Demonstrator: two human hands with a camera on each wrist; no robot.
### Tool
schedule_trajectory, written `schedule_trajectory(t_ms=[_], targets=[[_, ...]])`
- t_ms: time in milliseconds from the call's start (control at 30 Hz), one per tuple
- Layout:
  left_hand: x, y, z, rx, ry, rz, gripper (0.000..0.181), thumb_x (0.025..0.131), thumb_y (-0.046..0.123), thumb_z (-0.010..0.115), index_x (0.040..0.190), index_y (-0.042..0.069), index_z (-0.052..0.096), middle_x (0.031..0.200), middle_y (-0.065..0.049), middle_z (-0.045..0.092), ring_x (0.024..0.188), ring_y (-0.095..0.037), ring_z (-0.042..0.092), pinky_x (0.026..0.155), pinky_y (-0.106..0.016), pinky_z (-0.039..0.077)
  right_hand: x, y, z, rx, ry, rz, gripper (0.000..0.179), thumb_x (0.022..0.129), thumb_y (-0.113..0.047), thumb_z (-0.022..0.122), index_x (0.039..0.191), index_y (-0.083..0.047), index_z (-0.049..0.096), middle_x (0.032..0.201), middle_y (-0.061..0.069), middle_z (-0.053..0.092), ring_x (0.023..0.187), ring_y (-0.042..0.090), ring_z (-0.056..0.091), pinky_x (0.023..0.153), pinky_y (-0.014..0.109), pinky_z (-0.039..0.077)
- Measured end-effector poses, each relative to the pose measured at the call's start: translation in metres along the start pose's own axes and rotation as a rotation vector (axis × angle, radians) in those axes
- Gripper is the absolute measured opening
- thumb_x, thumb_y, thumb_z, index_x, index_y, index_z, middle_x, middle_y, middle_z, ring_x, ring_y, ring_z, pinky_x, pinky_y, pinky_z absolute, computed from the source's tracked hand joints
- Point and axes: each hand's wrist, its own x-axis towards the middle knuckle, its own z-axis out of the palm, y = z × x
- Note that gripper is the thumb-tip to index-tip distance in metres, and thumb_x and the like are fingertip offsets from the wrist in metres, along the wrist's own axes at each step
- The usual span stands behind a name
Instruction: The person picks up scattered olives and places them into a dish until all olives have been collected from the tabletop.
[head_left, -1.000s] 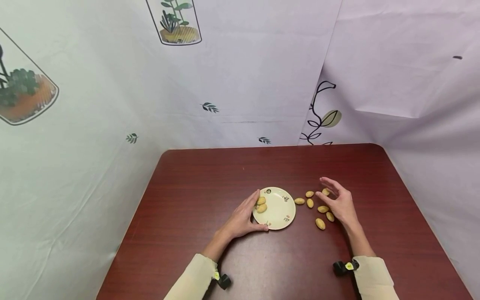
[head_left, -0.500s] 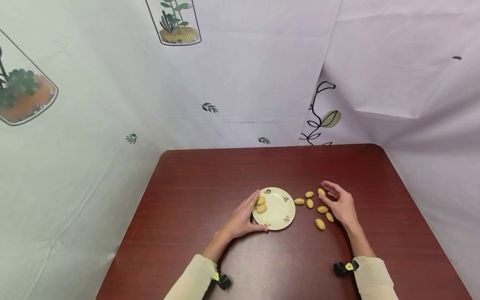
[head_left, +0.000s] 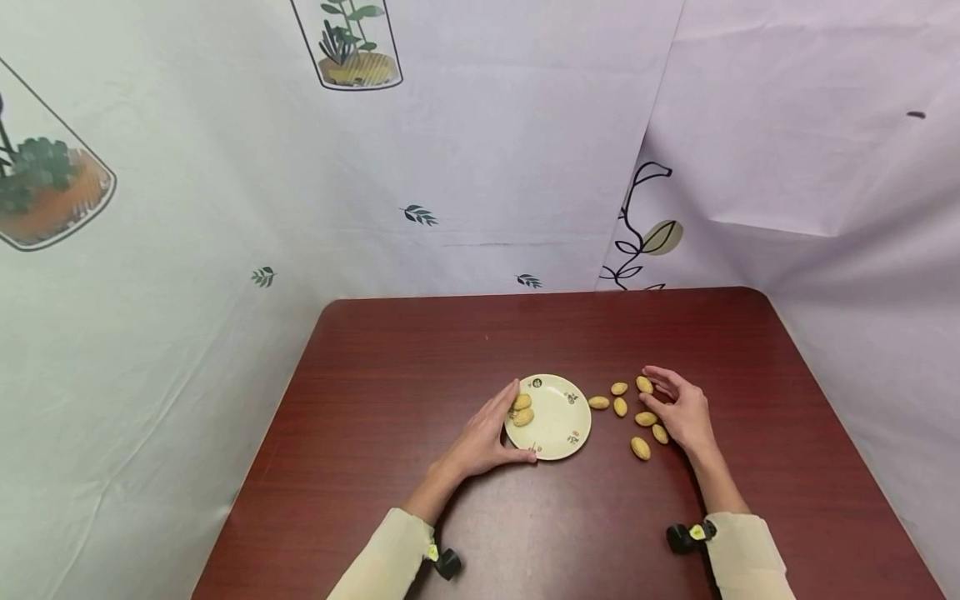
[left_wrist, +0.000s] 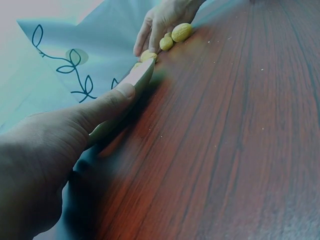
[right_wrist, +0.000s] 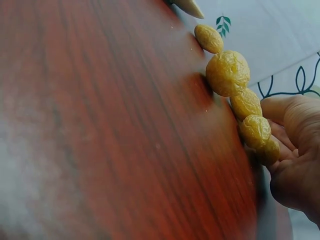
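My left hand (head_left: pixel 478 437) holds the round cream plate (head_left: pixel 557 429) with small printed motifs, fingers along its left side and thumb (left_wrist: pixel 122 93) on the near rim. Two small yellow oval pieces, wrinkled like dried fruit, lie on the plate beside those fingers; one is the nearer piece (head_left: pixel 523 417). To the right, my right hand (head_left: pixel 684 412) is low over the table, thumb and fingers apart around another yellow oval piece (head_left: pixel 644 384). The right wrist view shows several wrinkled pieces (right_wrist: pixel 227 73) in a row before the right hand (right_wrist: pixel 302 150).
More yellow pieces (head_left: pixel 620 407) are scattered on the dark red table (head_left: pixel 405 358) between plate and right hand; one piece (head_left: pixel 598 402) is right at the plate's rim. White printed cloth (head_left: pixel 480 167) hangs behind the table and at both sides.
The right hand's fingers have drawn slightly lower and closer around the far right yellow piece, which has shifted a little left. The left hand and plate have stayed put.
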Motion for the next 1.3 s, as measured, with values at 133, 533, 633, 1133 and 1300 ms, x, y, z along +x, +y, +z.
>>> schedule_trajectory(t_ms=[133,533,633,1133,1300], targets=[[0.0003,-0.0001,-0.0001,-0.004,0.003,0.001,0.129,0.079,0.053,0.093,0.170,0.003,0.017,0.175,-0.014,0.023,0.159,-0.028,0.026,0.123,-0.053,0.033,0.0009,0.0019,-0.0005,-0.006,-0.006,-0.005,0.049,0.092,0.005,0.080,0.139,0.000,0.067,0.136,0.020,0.070,0.124,0.024,0.068,0.091,0.004,0.045],[-0.0006,-0.0016,0.0007,0.007,0.008,0.011,0.128,0.079,0.053,0.093,0.170,0.003,0.017,0.175,-0.013,0.023,0.159,-0.029,0.027,0.123,-0.054,0.033,0.0031,0.0050,0.0004,-0.023,0.016,-0.027,0.040,0.091,0.008,0.079,0.130,-0.001,0.073,0.126,0.019,0.074,0.108,-0.013,0.060,0.089,0.004,0.046],[-0.0006,-0.0014,0.0006,0.004,0.006,0.006,0.128,0.079,0.052,0.093,0.170,0.004,0.017,0.176,-0.012,0.023,0.159,-0.027,0.026,0.123,-0.053,0.032,0.0031,0.0045,0.0001,-0.044,0.022,-0.022,0.039,0.092,0.008,0.078,0.130,-0.001,0.073,0.125,0.019,0.075,0.108,-0.010,0.062,0.087,0.004,0.046],[-0.0001,-0.0018,0.0011,0.006,0.006,0.007,0.129,0.079,0.053,0.093,0.170,0.003,0.016,0.176,-0.013,0.022,0.160,-0.027,0.026,0.124,-0.053,0.031,0.0034,0.0006,-0.0024,-0.023,0.053,-0.005,0.035,0.093,0.007,0.077,0.128,0.000,0.074,0.123,0.022,0.075,0.103,-0.010,0.064,0.085,0.004,0.047],[-0.0001,-0.0011,0.0007,0.005,0.005,0.004,0.129,0.079,0.053,0.093,0.170,0.003,0.015,0.176,-0.012,0.022,0.159,-0.027,0.026,0.124,-0.053,0.031,0.0027,0.0004,-0.0032,0.008,0.049,-0.004,0.035,0.094,0.007,0.076,0.128,0.001,0.074,0.122,0.022,0.075,0.106,0.000,0.069,0.085,0.005,0.048]])
